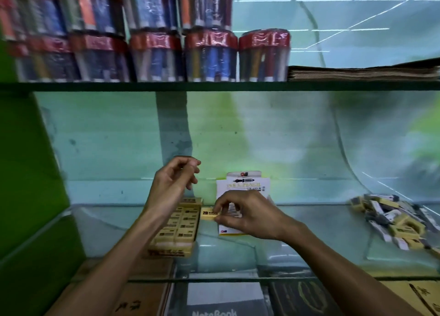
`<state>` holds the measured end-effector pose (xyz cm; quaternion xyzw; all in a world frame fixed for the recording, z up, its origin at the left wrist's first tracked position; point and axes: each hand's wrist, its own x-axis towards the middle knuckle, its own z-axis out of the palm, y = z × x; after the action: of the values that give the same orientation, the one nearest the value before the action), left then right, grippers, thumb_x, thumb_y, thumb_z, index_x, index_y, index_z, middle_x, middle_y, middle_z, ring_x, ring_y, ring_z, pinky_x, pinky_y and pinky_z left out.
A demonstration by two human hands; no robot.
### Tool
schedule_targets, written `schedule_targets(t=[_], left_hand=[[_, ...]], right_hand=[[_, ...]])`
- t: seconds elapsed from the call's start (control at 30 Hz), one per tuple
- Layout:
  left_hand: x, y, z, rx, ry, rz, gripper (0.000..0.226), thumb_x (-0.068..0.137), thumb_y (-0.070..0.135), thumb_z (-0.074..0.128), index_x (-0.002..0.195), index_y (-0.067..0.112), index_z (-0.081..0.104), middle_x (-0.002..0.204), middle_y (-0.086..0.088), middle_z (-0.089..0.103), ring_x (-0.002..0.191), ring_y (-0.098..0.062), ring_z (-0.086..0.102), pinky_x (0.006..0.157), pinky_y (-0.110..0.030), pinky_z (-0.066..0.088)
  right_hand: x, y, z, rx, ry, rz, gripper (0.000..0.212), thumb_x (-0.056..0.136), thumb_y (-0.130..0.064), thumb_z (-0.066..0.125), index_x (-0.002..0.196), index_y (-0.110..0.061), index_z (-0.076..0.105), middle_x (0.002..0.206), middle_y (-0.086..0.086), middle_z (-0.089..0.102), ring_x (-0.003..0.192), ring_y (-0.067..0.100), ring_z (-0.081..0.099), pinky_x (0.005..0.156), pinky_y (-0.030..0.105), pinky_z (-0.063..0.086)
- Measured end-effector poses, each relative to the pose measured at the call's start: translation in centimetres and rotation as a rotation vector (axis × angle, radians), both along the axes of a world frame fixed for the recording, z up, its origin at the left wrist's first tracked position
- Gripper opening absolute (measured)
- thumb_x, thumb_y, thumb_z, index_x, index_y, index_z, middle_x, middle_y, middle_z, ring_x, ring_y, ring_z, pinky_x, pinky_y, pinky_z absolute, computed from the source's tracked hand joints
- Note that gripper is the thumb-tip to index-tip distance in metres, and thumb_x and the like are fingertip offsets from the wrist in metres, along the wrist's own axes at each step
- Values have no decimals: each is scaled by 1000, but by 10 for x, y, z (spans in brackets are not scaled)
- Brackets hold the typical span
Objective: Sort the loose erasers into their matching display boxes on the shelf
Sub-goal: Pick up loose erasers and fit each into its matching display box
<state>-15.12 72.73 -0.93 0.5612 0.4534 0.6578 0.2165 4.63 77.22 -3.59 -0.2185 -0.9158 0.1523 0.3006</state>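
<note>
A yellow display box (177, 230) full of yellow 2B erasers lies on the glass shelf (309, 249). To its right stands a white display box (245, 184) with an upright header card. My right hand (247, 217) pinches a yellow 2B eraser (207, 213) between the two boxes, in front of the white box. My left hand (172, 181) hovers above the yellow box, fingers loosely curled, with nothing visible in it. A pile of loose yellow and grey-white erasers (395, 220) lies at the shelf's right end.
The shelf above holds red-lidded clear tubs of pens (209, 56) and a stack of brown paper (362, 72). A green wall panel (23, 172) closes the left side. Notebooks (223, 301) lie on the level below.
</note>
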Motion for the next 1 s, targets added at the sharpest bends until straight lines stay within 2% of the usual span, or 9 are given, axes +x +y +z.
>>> schedule_targets(t=[0.07, 0.17, 0.3, 0.43, 0.6, 0.8, 1.0], left_hand=[[-14, -5, 0, 10, -2, 27, 14, 96, 26, 58, 94, 20, 69, 79, 4, 66, 73, -17, 58, 71, -36, 49], [-29, -12, -1, 11, -1, 56, 14, 97, 25, 57, 93, 19, 69, 80, 5, 66, 75, -19, 59, 71, -37, 49], [-43, -19, -2, 11, -1, 80, 14, 98, 22, 55, 96, 16, 68, 82, 3, 65, 75, -18, 58, 71, -35, 49], [-55, -25, 2, 15, -7, 115, 15, 99, 20, 54, 95, 15, 68, 79, 6, 65, 73, -16, 58, 69, -32, 49], [-63, -28, 6, 19, -24, 130, 16, 99, 20, 54, 94, 15, 68, 80, 4, 65, 73, -16, 59, 69, -34, 49], [-62, -28, 1, 12, -17, 112, 16, 98, 24, 55, 97, 15, 68, 82, 3, 64, 74, -18, 59, 72, -36, 49], [-43, -23, -1, 14, 19, 59, 16, 96, 29, 56, 97, 18, 67, 83, 1, 65, 74, -20, 60, 76, -40, 50]], right_hand=[[-19, -2, 1, -17, -59, 50, 16, 88, -31, 70, 102, -23, 69, 96, -9, 70, 85, 2, 61, 72, 15, 46], [-45, -5, 0, -19, -145, 128, 17, 89, -29, 70, 103, -20, 70, 97, -8, 70, 87, 2, 62, 71, 9, 42], [-72, -10, 0, -3, -213, 212, 17, 89, -27, 70, 103, -17, 70, 98, -6, 69, 85, 3, 60, 76, 20, 48], [-85, -11, -1, 27, -253, 297, 15, 89, -21, 70, 103, -16, 70, 100, -4, 69, 85, 6, 62, 78, 24, 50], [-90, -7, 0, 61, -303, 328, 16, 86, -15, 72, 102, -14, 71, 102, 0, 69, 91, 14, 64, 84, 35, 51], [-84, -4, 1, 135, -331, 346, 24, 86, -9, 70, 110, -11, 70, 109, 5, 68, 101, 17, 61, 89, 28, 48], [-61, -1, 1, 116, -213, 258, 18, 90, -19, 68, 106, -11, 72, 105, 3, 70, 96, 15, 59, 85, 33, 49]])
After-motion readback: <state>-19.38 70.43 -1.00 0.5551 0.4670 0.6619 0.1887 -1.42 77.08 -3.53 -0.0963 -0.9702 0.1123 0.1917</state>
